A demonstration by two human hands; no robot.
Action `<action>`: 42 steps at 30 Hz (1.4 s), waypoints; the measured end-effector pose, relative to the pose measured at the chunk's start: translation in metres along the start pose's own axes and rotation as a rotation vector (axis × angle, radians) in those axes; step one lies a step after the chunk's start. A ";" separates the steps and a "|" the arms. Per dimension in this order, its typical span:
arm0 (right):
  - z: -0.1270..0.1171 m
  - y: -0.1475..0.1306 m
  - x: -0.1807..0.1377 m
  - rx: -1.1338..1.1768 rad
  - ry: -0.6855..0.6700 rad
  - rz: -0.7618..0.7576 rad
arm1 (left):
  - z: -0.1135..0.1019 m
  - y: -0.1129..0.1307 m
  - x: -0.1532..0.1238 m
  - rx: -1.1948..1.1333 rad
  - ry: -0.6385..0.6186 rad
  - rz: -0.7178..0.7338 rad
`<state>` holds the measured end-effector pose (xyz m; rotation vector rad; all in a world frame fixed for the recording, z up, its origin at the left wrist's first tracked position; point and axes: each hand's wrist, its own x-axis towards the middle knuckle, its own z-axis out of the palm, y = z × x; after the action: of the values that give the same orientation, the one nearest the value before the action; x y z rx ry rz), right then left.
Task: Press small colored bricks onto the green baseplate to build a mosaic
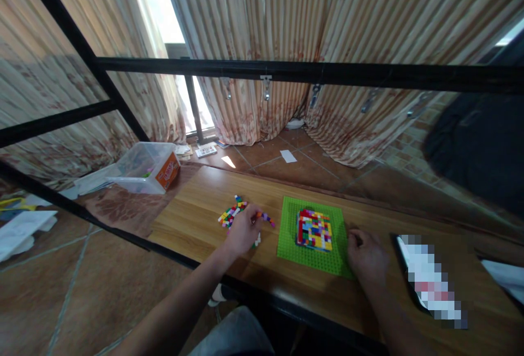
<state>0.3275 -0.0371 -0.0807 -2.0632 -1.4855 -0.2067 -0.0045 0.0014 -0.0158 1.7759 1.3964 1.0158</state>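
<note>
Clear bin (141, 184): green pieces (147, 173) inside. Your left hand (244, 231) bends over loose bricks (227, 215); your right hand (367, 255) curls beside the green baseplate (287, 222). Either's grasp: cannot tell.

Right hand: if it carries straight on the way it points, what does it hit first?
Likely the green studded baseplate, at its right edge. It lies just ahead of the right hand; depth is unclear, and the two may already touch.
</note>
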 end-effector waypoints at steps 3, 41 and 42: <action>0.000 -0.001 -0.001 0.000 0.003 -0.007 | 0.000 0.004 -0.002 -0.382 0.026 -0.180; 0.000 -0.001 -0.001 0.019 0.012 -0.001 | 0.006 0.015 -0.002 0.184 -0.125 -0.190; 0.000 -0.001 0.000 0.018 0.010 -0.002 | 0.006 0.015 -0.001 0.235 -0.142 -0.167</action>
<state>0.3266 -0.0374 -0.0804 -2.0434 -1.4785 -0.2040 0.0080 -0.0034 -0.0062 1.8205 1.5953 0.6468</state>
